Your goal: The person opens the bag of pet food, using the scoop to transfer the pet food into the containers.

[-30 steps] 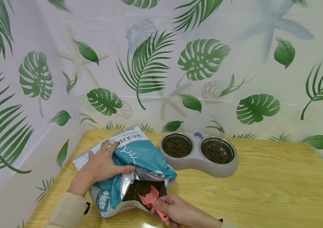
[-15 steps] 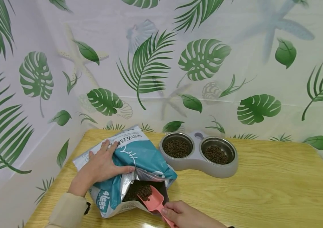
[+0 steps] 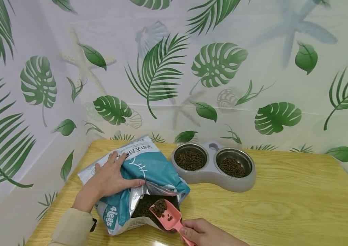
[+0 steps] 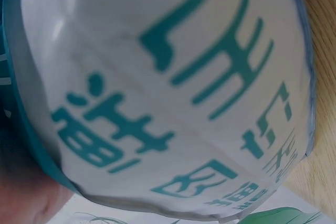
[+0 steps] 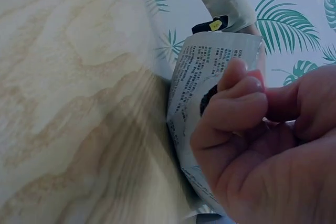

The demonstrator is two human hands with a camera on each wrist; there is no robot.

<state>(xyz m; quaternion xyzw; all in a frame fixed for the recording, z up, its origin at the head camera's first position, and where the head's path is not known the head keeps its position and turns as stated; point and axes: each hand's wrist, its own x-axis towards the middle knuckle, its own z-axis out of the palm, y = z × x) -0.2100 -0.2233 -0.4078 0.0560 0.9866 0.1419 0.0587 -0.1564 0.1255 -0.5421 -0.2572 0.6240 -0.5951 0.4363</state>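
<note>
A teal and white pet food bag (image 3: 158, 167) lies on its side, its mouth gaping toward the front with brown kibble inside. My left hand (image 3: 109, 179) rests on top of it, fingers spread and thumb near the opening. In the left wrist view the bag's printed face (image 4: 157, 103) fills most of the picture. My right hand (image 3: 204, 232) grips the handle of a pink scoop (image 3: 169, 217) at the bag's mouth. Kibble (image 3: 159, 206) is heaped toward the scoop's front edge. In the right wrist view curled fingers (image 5: 231, 111) hide most of the scoop.
Behind and to the right of the bag stands a grey double feeder (image 3: 206, 176). Both of its steel bowls contain kibble. The wooden table (image 3: 300, 201) meets a leaf-patterned sheet (image 3: 167, 119) at the back and left.
My right hand has drawn the scoop back to the right, out of the kibble, with a load showing in it. The left hand and the bag stay in place.
</note>
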